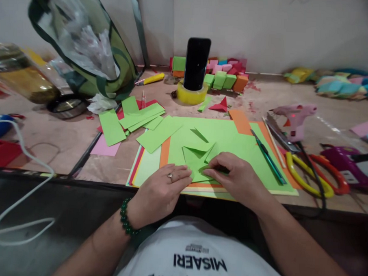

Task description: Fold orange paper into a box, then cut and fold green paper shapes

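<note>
My left hand (162, 190), with a ring and a green bead bracelet, rests its outstretched fingers on the near left part of a folded green paper piece (195, 154). Thumb and fingers of my right hand (234, 177) pinch the near right edge of that same piece. Some of its flaps stand up from the surface. Beneath it lies a stack of coloured sheets, topped by a green sheet (241, 144). To the right of my right hand, a teal pen-like tool (268, 158) lies slanted on the stack.
Cut green strips (148, 116) lie left of the stack. Behind it, a phone (197, 63) stands in a yellow tape roll (190, 94), near folded paper blocks (220, 79). Scissors (308, 182) and a pink glue gun (296, 118) lie right. A green bag (118, 58) leans back left.
</note>
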### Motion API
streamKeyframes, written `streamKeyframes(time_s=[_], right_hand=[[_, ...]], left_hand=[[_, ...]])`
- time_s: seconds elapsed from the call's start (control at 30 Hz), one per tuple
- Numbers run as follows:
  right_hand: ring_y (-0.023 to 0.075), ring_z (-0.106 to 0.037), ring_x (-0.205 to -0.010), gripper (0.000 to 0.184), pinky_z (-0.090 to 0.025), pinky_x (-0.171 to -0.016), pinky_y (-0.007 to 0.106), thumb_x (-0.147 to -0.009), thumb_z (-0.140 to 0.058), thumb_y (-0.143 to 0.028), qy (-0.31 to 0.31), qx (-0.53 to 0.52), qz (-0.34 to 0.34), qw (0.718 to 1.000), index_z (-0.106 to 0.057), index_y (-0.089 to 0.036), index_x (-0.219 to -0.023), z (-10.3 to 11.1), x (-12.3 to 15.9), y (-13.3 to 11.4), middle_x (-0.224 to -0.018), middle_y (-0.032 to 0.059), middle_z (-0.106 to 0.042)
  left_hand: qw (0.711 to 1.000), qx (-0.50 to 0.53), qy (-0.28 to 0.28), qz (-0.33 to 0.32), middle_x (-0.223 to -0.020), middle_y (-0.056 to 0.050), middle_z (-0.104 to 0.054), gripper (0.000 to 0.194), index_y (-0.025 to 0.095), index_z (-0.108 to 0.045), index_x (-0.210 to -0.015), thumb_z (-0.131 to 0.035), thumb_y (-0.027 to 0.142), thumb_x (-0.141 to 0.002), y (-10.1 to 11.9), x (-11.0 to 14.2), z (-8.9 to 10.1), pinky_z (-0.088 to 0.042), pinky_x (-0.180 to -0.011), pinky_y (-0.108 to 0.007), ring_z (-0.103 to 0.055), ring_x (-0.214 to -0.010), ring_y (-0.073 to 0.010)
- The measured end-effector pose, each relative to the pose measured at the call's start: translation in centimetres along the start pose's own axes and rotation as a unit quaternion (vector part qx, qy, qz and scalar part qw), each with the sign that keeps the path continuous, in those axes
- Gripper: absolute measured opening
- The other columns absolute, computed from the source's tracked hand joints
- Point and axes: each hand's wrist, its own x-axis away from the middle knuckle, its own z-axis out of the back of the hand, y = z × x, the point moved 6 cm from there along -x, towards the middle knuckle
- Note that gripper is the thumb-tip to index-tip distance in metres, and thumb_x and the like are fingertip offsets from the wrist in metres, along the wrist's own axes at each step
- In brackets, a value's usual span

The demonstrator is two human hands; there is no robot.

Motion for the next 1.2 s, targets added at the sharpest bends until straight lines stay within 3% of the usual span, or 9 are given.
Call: streamKeyframes(time_s=[0.37,1.07,1.2], right_hand=[[0.0164,-0.054,-0.070,0.015,-0.042,-0.065,0.028,-0.084,-0.063,-0.028,0.001,0.010,0.014,1.000,-0.059,-0.020,-0.072,0.20,0.26,-0.44,-0.070,0.0016,-0.059],[0.0162,-0.053,-0.069,0.017,-0.042,-0.063,0.028,-0.085,-0.061,-0.028,-0.014,-0.001,0.005,1.000,-0.056,-0.020,-0.069,0.26,0.14,-0.47,-0.069,0.0017,-0.058],[0.0160,-0.056,-0.072,0.006,-0.046,-0.066,0.029,-0.083,-0.059,-0.023,-0.017,0.001,-0.019,1.000,-0.058,-0.020,-0.088,0.25,0.11,-0.28,-0.078,0.0026,-0.060]], left_hand=[[0.997,-0.076,0.002,-0.030,-0.111,-0.010,-0.070,0.036,0.014,-0.064,-0.111,-0.043,0.000,-0.084,0.47,0.18,0.31,-0.052,-0.093,-0.043,-0.063,-0.109,-0.0233],[0.994,-0.093,-0.036,-0.051,-0.113,-0.013,-0.069,0.033,0.012,-0.064,-0.108,-0.041,0.002,-0.087,0.64,-0.06,0.23,-0.053,-0.090,-0.045,-0.061,-0.110,-0.0255],[0.994,-0.082,-0.052,-0.057,-0.116,-0.012,-0.068,0.034,0.012,-0.063,-0.109,-0.041,0.002,-0.086,0.75,-0.36,0.14,-0.048,-0.097,-0.049,-0.057,-0.116,-0.0263]])
